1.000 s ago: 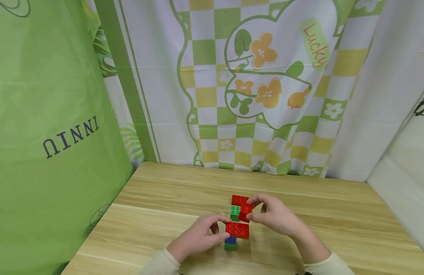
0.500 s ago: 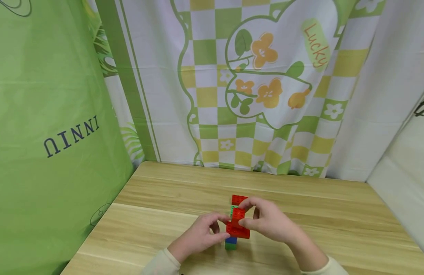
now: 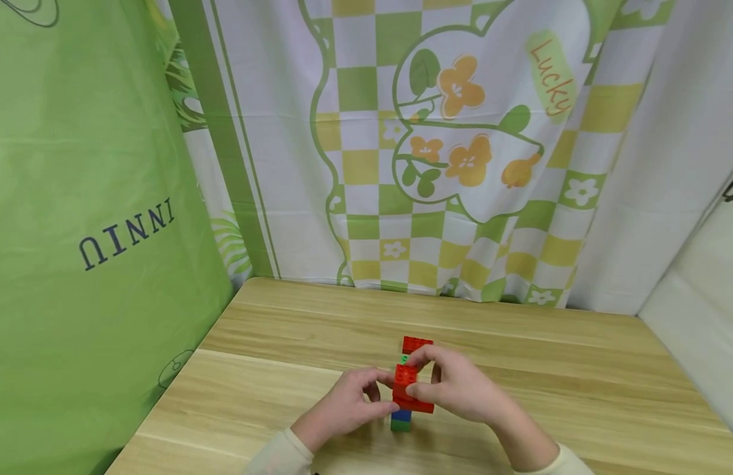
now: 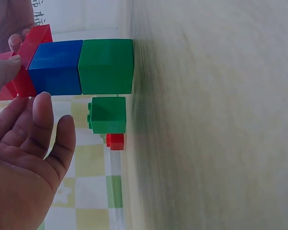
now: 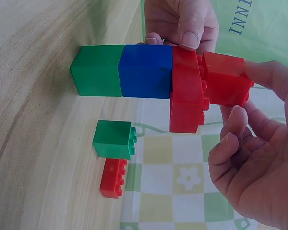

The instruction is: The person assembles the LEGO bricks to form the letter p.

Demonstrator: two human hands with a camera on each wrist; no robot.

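A small stack stands on the table: a green brick [image 5: 97, 72] at the bottom, a blue brick [image 5: 146, 72] above it, and a long red brick [image 5: 185, 112] across the top, overhanging to the right. My left hand [image 3: 345, 402] pinches the long red brick at its left end between thumb and fingers. With thumb and fingertips, my right hand [image 3: 461, 386] grips a smaller red brick [image 5: 223, 79] over that same left end. In the right wrist view this smaller brick sits slightly tilted, with studs of the long brick showing in the gap between them.
Behind the stack a second green brick [image 5: 113, 139] stands on the wooden table [image 3: 295, 330], partly hidden by the right hand in the head view. Farther back lies another red brick [image 3: 417, 344]. A patterned curtain [image 3: 366, 165] hangs behind the table, and green cloth [image 3: 117, 330] at the left.
My right hand has brought the smaller red brick from beside the rear green brick, toward me and left, onto the long red brick. The left hand has stayed at the stack.
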